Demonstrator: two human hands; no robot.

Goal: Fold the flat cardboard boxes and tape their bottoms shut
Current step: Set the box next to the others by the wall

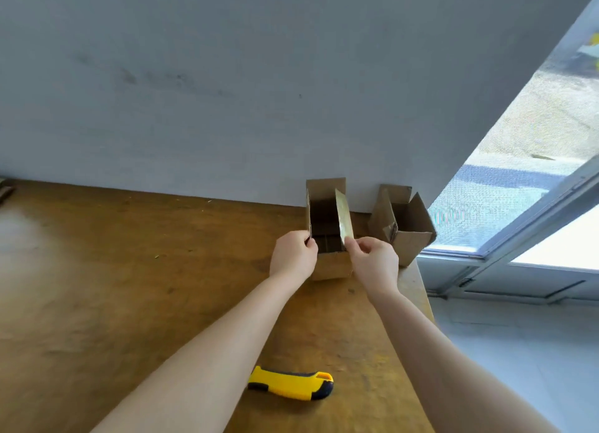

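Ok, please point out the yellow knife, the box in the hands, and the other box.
yellow knife (287,382): head view, middle of its handle.
held box (332,265): head view, its near wall.
other box (413,243): head view, its near outer wall.

L hand & R hand each pinch a flap of upright box on table, cutter nearby.

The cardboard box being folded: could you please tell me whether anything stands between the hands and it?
Nothing visible does. The left hand and right hand pinch the cardboard box by its upright side flaps. The second box stands apart to its right, and the utility knife lies nearer the person, behind both hands.
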